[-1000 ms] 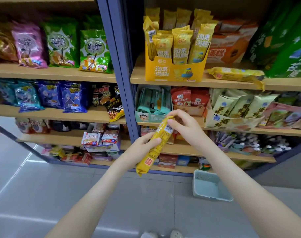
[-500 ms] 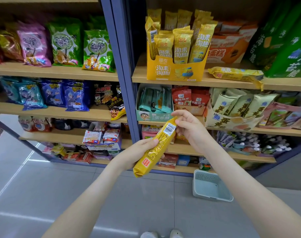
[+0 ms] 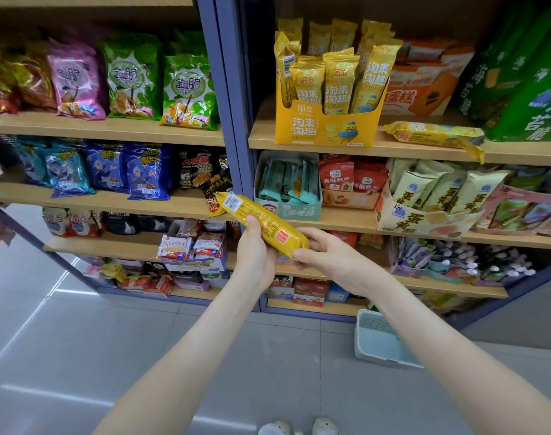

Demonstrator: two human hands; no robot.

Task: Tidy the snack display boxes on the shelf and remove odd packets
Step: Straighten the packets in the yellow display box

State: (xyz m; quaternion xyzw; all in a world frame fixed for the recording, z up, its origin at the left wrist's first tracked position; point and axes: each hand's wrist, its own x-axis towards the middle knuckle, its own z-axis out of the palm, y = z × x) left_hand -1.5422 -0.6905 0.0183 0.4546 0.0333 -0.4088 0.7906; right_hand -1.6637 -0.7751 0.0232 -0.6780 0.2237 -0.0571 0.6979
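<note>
Pale blue perforated plastic basket (image 3: 383, 346) stands on grey tiled floor (image 3: 79, 356); tiles reflect light streaks.

Bare forearms (image 3: 192, 350), pale clog-style shoes (image 3: 325, 426)

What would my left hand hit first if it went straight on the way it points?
Likely the teal display box on the shelf; the left hand, gripping the yellow packet, points up-right toward it. Depth is unclear, so the shelf edge might come first.

One long yellow plastic snack packet (image 3: 261, 222) tilted, well below yellow cardboard display box (image 3: 327, 128). Box upright, matching yellow packets (image 3: 340, 80) standing inside.
</note>
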